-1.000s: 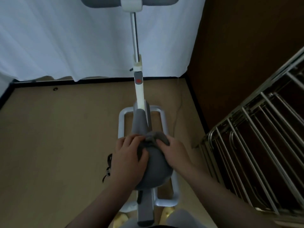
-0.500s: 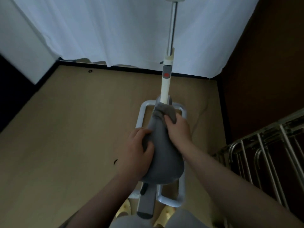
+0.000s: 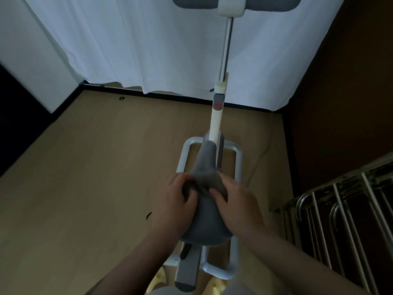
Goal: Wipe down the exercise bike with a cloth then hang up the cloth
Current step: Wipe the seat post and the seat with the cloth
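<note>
The exercise bike stands below me, its grey saddle (image 3: 207,228) pointing away towards a white post (image 3: 216,122) and grey handlebars (image 3: 236,2) at the top. A bunched grey cloth (image 3: 205,181) lies across the middle of the saddle. My left hand (image 3: 173,206) grips the cloth's left end, with its palm against the saddle's left side. My right hand (image 3: 236,206) presses on the cloth's right end, fingers bent over it on the saddle's right side.
The bike's pale metal floor frame (image 3: 236,152) rests on a tan floor (image 3: 91,179). A white curtain (image 3: 148,43) hangs behind. A metal rack (image 3: 340,220) of rails stands at the right, beside a dark wooden wall (image 3: 344,103). Yellow slippers (image 3: 158,279) show at the bottom.
My right hand has drawn the cloth back from the saddle's nose to its middle, beside my left hand. The view has tilted up, so the handlebars show again.
</note>
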